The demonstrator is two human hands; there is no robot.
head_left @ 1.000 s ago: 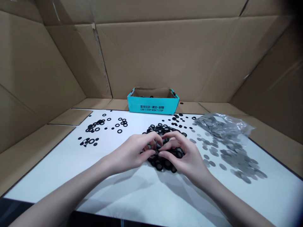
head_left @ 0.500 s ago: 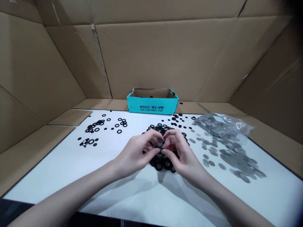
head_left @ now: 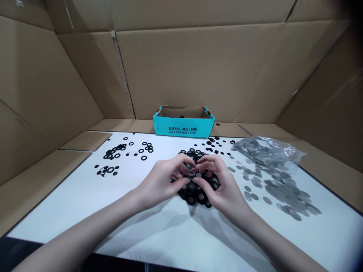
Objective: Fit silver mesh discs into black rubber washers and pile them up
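A pile of black rings with grey discs in them (head_left: 191, 197) lies on the white table (head_left: 136, 241). Over it, my left hand (head_left: 167, 177) comes from the left with bent fingers, its thumb and fingertips near those of my right hand (head_left: 217, 179). Between the two hands' tips there seems to be a small piece, too small to make out. Both hands' fingers are curled and hide part of the pile.
A turquoise box (head_left: 183, 127) stands at the back. Black rings (head_left: 117, 155) and small black discs (head_left: 115, 173) lie scattered at left. On the right are a clear plastic bag (head_left: 269, 151) and loose grey discs (head_left: 286, 192). Cardboard walls (head_left: 198, 71) surround the table.
The right hand's thumb and fingers have spread slightly apart, and more of the pile shows between the hands. The whole view has shifted a little.
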